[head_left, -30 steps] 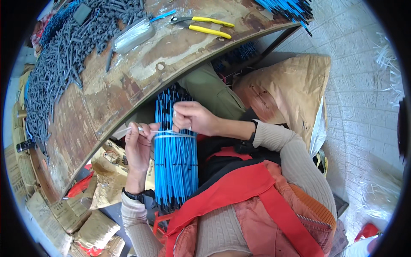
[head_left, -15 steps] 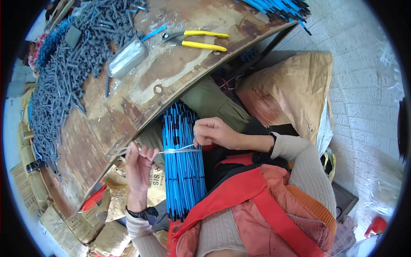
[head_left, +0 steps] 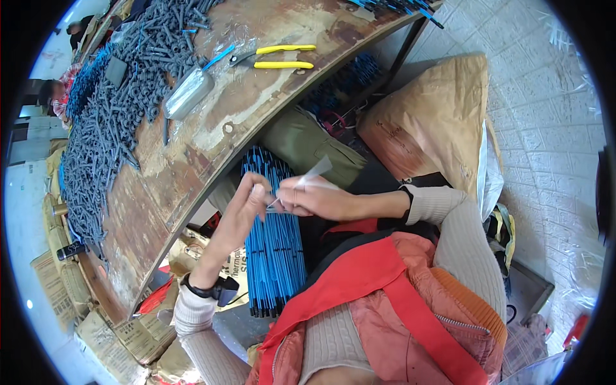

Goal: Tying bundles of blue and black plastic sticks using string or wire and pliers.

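A thick bundle of thin blue rods with black ends [head_left: 274,256] lies upright across my lap, below the table edge. Over its upper part my two hands meet. Fingers and thumb of my left hand [head_left: 247,204] pinch one part of a translucent plastic strip [head_left: 318,168], which runs round the bundle. My right hand [head_left: 314,197] is closed on the same strip, its loose end sticking up beyond the knuckles. The crossing of the strip between the fingertips is partly hidden.
On the worn wooden table [head_left: 186,173] lie yellow-handled pliers [head_left: 282,56], a clear plastic packet [head_left: 188,93] and a large heap of grey plastic plugs [head_left: 115,128]. A brown paper sack [head_left: 430,122] stands at the right, more paper sacks [head_left: 122,333] at lower left.
My left hand has moved right and up to meet the right hand, where before it pulled the strip out to the left. The strip's end now stands up above my right hand.
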A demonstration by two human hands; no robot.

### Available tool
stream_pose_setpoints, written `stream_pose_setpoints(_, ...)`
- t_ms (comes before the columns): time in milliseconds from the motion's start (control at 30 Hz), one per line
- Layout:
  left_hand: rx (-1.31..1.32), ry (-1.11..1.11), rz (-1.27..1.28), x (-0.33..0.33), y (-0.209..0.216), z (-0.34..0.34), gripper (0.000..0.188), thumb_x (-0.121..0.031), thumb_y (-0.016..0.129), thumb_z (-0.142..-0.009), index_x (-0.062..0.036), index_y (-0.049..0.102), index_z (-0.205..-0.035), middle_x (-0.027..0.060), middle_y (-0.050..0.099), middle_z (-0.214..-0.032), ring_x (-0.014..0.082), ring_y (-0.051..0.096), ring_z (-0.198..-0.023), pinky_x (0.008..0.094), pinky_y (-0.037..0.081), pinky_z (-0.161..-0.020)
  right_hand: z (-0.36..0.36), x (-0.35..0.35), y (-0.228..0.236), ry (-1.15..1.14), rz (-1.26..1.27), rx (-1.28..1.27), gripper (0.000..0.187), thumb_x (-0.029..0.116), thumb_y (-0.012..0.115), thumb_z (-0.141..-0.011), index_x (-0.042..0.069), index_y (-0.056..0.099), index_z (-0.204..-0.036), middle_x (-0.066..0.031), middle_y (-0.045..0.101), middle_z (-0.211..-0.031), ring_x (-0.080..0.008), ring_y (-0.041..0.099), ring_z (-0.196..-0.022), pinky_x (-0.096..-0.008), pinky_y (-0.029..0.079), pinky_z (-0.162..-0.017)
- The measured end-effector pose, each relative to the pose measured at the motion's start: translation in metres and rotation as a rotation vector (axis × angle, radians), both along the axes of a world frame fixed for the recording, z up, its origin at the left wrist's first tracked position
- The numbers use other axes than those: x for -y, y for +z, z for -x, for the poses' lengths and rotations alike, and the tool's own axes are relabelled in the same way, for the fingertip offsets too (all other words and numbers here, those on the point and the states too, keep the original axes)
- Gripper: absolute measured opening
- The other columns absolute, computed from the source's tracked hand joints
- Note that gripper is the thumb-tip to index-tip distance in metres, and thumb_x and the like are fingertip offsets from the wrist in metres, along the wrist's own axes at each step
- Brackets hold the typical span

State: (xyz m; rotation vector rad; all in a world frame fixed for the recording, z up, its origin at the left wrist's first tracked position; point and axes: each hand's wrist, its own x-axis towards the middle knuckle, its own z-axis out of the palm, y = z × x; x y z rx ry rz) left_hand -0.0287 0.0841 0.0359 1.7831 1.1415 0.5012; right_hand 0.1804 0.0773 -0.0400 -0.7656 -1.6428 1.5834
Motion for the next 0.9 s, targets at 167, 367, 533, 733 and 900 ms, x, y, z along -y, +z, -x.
stream_pose_setpoints(167,0.117,0.033,0.434,0.000,-0.007,0.004,0.014,-0.012,0.068,-0.092,-0.0041,0.062,-0.102,0.0035,0.063,-0.080,0.0116,0.055,-0.070,0.0261,0.046,-0.067,-0.006,-0.011,-0.019,0.286,1.300,-0.680,0.031,0.027,0.047,-0.105,0.005,0.059,-0.088,-0.0079,0.063,-0.077,-0.0166,0.058,-0.065,-0.0228,0.038,-0.054)
stream_pose_setpoints(367,-0.224,0.054,-0.199,0.022,-0.011,-0.001,0.017,0.001,0.076,-0.080,-0.0034,0.067,-0.093,0.0103,0.062,-0.076,0.0209,0.063,-0.066,0.0326,0.050,-0.062,-0.003,-0.012,0.015,0.100,1.193,-0.771,0.033,0.029,0.042,-0.107,0.003,0.058,-0.095,-0.0201,0.067,-0.114,-0.0257,0.071,-0.098,-0.0247,0.050,-0.060)
stream_pose_setpoints(533,-0.032,0.246,0.073,0.029,-0.023,0.009,0.012,0.003,0.075,-0.082,-0.0010,0.066,-0.089,0.0072,0.068,-0.080,0.0144,0.064,-0.068,0.0276,0.051,-0.062,0.004,-0.018,-0.002,-0.099,0.317,-0.188,0.026,0.022,0.048,-0.104,0.001,0.057,-0.091,-0.0189,0.070,-0.101,-0.0316,0.072,-0.085,-0.0340,0.055,-0.067)
stream_pose_setpoints(733,0.265,0.478,0.388,0.020,-0.030,0.019,0.013,0.009,0.070,-0.084,-0.0012,0.062,-0.083,0.0076,0.071,-0.087,0.0090,0.064,-0.075,0.0229,0.053,-0.070,0.004,0.001,0.001,-0.129,-0.161,0.088,0.021,0.018,0.057,-0.099,-0.001,0.058,-0.090,-0.0184,0.064,-0.075,-0.0369,0.064,-0.069,-0.0410,0.048,-0.063)
stream_pose_setpoints(900,0.323,0.431,0.509,0.016,-0.023,0.018,0.018,0.013,0.068,-0.080,-0.0016,0.058,-0.080,0.0066,0.070,-0.086,0.0093,0.063,-0.076,0.0247,0.052,-0.070,0.006,-0.002,0.005,-0.008,0.104,0.023,0.026,0.026,0.055,-0.101,0.001,0.055,-0.094,-0.0178,0.062,-0.066,-0.0364,0.065,-0.064,-0.0421,0.049,-0.059)
